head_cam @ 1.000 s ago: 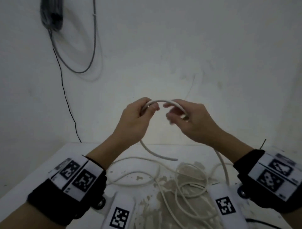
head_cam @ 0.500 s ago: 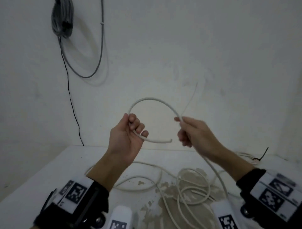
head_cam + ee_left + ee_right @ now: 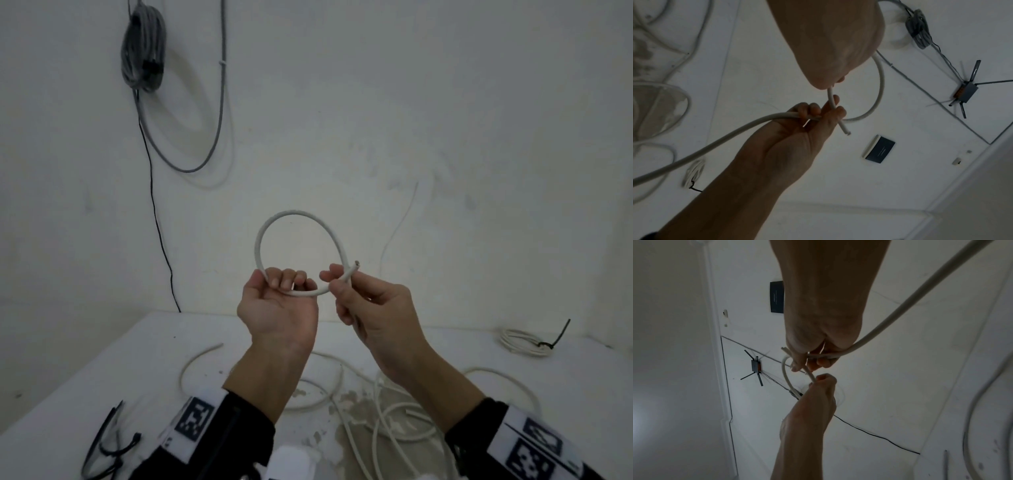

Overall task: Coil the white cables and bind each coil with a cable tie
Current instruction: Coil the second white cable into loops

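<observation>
While your left hand (image 3: 278,310) grips cable (image 3: 293,219) loop bottom and right hand (image 3: 371,308) pinches crossing by cut end, all held above worktop (image 3: 102,359): stiff cable may spring open if pinch slackens; trailing length could snag in tangle at near edge. Worktop white, stained; tied coil (image 3: 522,342) far right corner; ties (image 3: 109,442) near left corner. Bare wall, grey bundle (image 3: 144,51) hung.
</observation>
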Motion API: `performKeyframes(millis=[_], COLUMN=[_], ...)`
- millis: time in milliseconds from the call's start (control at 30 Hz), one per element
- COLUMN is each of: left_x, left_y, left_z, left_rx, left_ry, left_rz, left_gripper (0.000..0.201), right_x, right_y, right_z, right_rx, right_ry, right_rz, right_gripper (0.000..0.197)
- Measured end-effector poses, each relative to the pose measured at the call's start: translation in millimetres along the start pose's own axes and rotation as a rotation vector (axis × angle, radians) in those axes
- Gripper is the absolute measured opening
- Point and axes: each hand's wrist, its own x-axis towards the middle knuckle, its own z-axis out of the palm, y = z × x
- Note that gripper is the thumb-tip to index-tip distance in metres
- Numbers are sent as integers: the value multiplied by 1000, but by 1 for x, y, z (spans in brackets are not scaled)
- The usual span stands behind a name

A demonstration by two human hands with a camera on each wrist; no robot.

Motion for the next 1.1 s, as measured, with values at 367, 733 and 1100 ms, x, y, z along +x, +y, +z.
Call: performKeyframes(millis=[367, 733, 1100], left_x=[-13, -19, -13], left_y=[25, 45, 51], left_z=[-6, 10, -1], left_rx=[1565, 1268, 1391], left_ry=[-245, -591, -691], left_rz=[694, -436, -456], left_gripper=[39, 33, 32], right_x=[19, 26, 20], right_y=[-29, -58, -54], right_z=[-28, -29, -29], right_rx=[-992, -792, -922], right_ry=[-383, -543, -497], right_rz=[-27, 65, -66], right_gripper=[27, 15, 21])
